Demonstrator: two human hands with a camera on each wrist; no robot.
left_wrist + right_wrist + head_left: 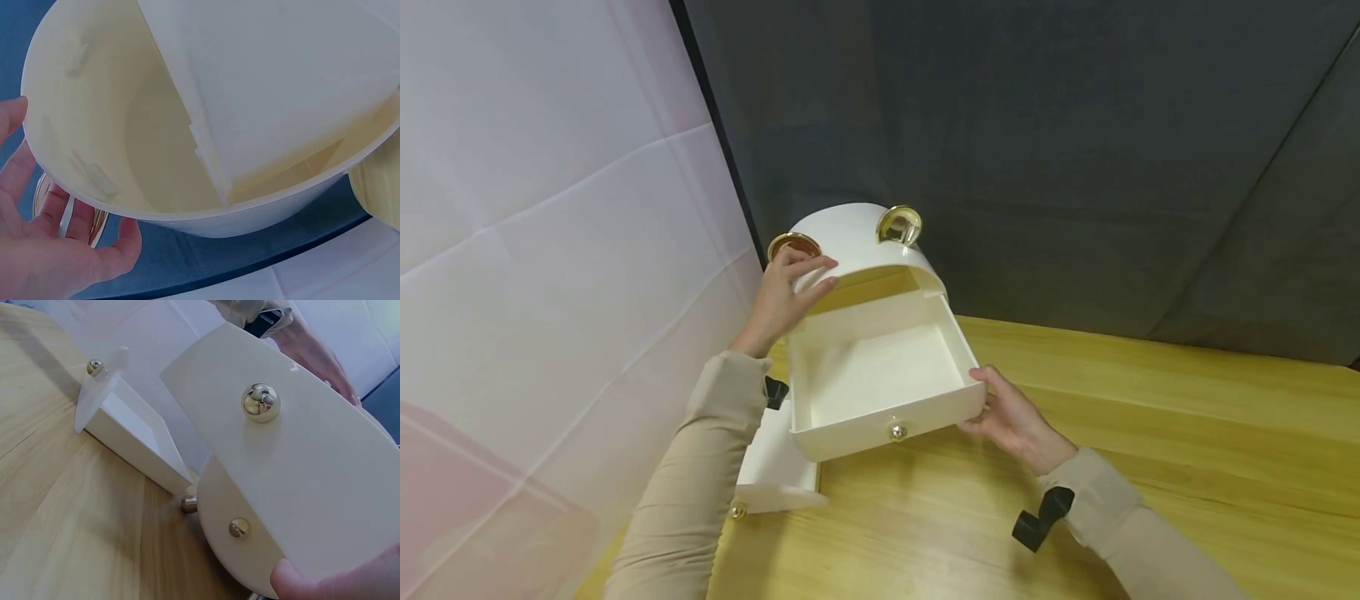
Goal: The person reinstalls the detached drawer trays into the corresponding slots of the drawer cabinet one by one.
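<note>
Steadying the rounded cream plastic drawer cabinet with gold ears [857,242] at the table's far left, the left hand [782,296] lies flat-fingered on its shell while the right hand [1011,417] pinches the pulled-out cream drawer [880,383] by its right front corner. It looks light, stiff and slippery, so its edges probably offer the best hold.

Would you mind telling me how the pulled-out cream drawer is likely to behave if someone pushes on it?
The drawer looks like thin rigid plastic, so probably stiff and light. Its surface seems smooth and glossy, so the right hand at its corner might slip. The left hand rests on the cabinet top, which hints it may tip or slide.
</note>
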